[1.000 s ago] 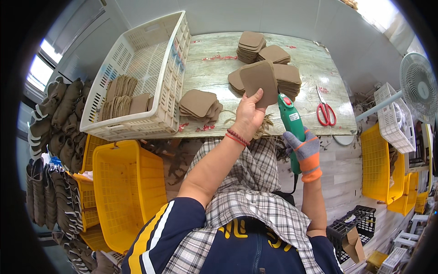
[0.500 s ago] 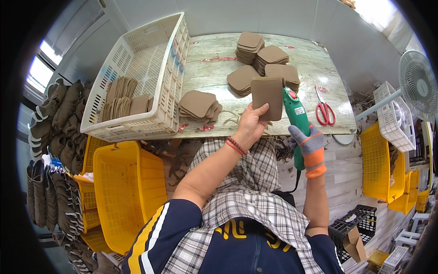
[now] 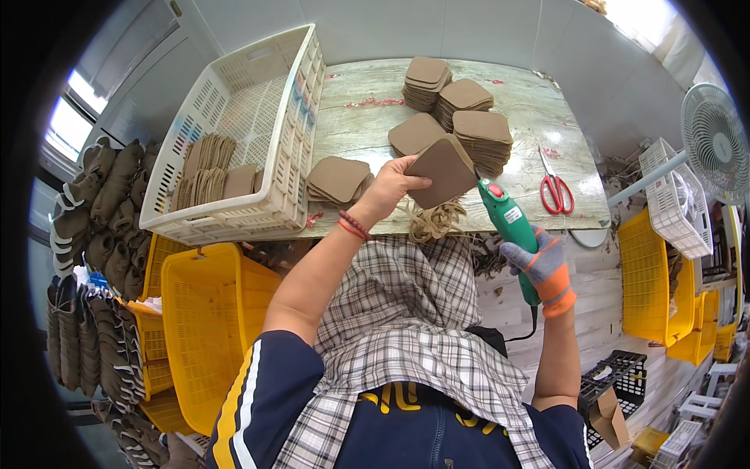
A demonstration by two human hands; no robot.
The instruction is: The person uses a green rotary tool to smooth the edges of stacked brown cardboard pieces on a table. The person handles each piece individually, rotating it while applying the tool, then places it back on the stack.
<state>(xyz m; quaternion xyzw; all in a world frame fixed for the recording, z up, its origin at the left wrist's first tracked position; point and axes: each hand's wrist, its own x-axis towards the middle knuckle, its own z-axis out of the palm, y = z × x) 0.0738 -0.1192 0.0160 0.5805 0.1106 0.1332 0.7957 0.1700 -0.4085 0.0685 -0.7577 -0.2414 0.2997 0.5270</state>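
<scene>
My bare left hand (image 3: 387, 187) pinches a brown rounded-square pad (image 3: 444, 173) by its left side, raised over the table's near edge and tilted. In a grey and orange glove, my right hand (image 3: 541, 267) wraps round a green corded power tool (image 3: 509, 215) with a red button. The tool's tip is close to the pad's right edge; whether they touch I cannot tell. Several stacks of like pads (image 3: 483, 133) stand behind, and a lower pile (image 3: 337, 178) lies to the left. Thin brown trimmings (image 3: 433, 221) lie beneath the held pad.
Red-handled scissors (image 3: 556, 194) lie right of the tool on the wooden table (image 3: 359, 82). A white crate (image 3: 269, 160) holding pads stands at the table's left. Yellow bins (image 3: 203, 328) are below it. On the right are a fan (image 3: 712, 141) and more crates (image 3: 647, 273).
My left hand has shifted left and turned the pad askew. My right hand and the tool have moved a little right and nearer me. The trimmings now show more.
</scene>
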